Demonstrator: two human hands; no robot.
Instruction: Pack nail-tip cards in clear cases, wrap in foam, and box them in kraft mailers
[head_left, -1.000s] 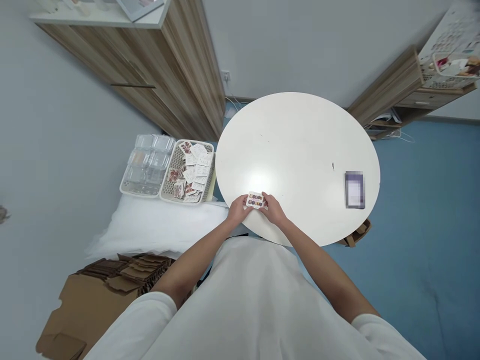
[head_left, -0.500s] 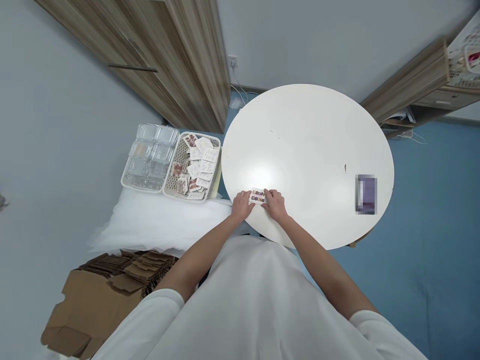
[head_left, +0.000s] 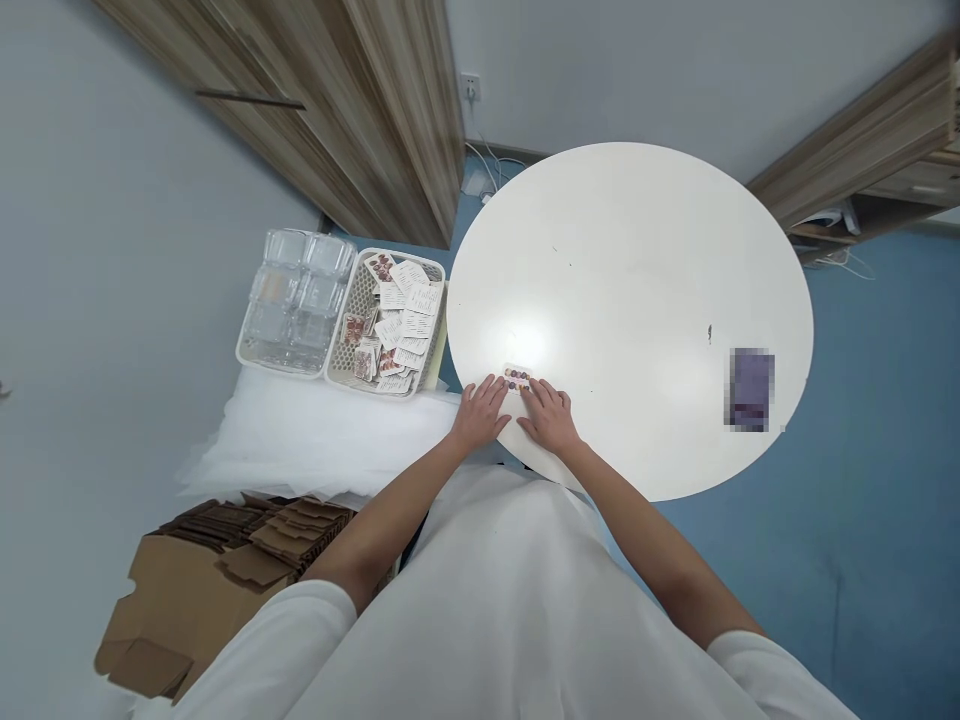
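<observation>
White card [head_left: 517,379] with two rows of coloured ovals lies on the round table [head_left: 637,250], near its front edge. Left hand [head_left: 480,415] and right hand [head_left: 551,418] flank it, unclenched, fingers spread; fingertip contact cannot be confirmed. Left of the table, a perforated basket [head_left: 362,290] holds printed cards [head_left: 405,325], beside stacked clear plastic containers [head_left: 281,285].

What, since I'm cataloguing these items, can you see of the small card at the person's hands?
The card is small, whitish, roughly rectangular and paper-like in look, with two rows of roundish purple and yellow shapes. It appears to lie flat, patterned side up, on the white table, near the person's edge. The left hand and right hand seem to touch its nearer corners.
</observation>
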